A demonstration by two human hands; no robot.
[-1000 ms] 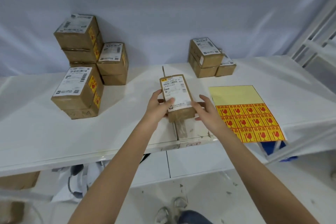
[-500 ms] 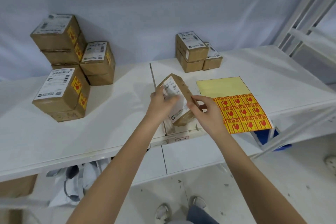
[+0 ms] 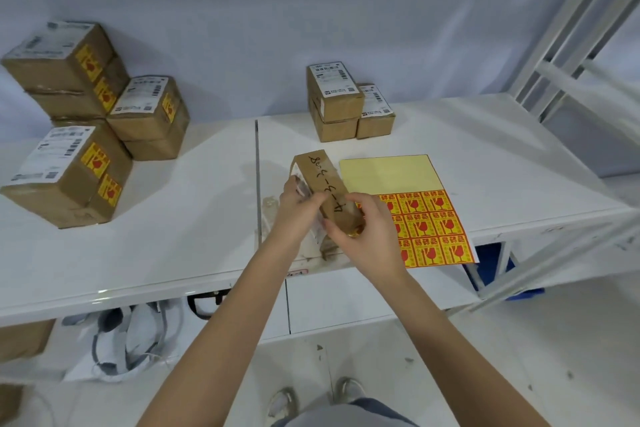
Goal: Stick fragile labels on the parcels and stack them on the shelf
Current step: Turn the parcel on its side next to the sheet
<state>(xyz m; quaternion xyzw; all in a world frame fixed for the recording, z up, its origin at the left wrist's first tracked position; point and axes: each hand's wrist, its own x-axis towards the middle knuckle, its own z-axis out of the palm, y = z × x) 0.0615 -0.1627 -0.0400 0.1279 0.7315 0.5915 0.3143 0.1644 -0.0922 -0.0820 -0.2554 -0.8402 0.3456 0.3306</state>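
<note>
Over on the left of the white shelf top, a stack of brown cardboard parcels with white shipping labels and yellow-and-red fragile stickers sits against the pale blue backdrop, the nearest box reaching toward the front edge. Below that side, under the shelf, a heap of white and grey bags lies on the floor. Moving toward the middle, a dark seam splits the shelf surface, and just right of it the person's left hand grips the near-left side of a small brown cardboard parcel with black handwritten figures on its upturned face, fingers curled round it. That parcel is tilted on edge, its white label turned away to the left and mostly hidden by the hand. The right hand holds its near end, thumb and fingers wrapped round the corner, covering part of the sticker sheet behind it. Further back, three unlabelled brown parcels with white shipping labels stand near the backdrop. Just beside the held parcel lies a pale yellow backing sheet with rows of yellow-and-red fragile stickers on its near half, reaching the shelf's front edge. A white metal rack frame rises at the far right.
</note>
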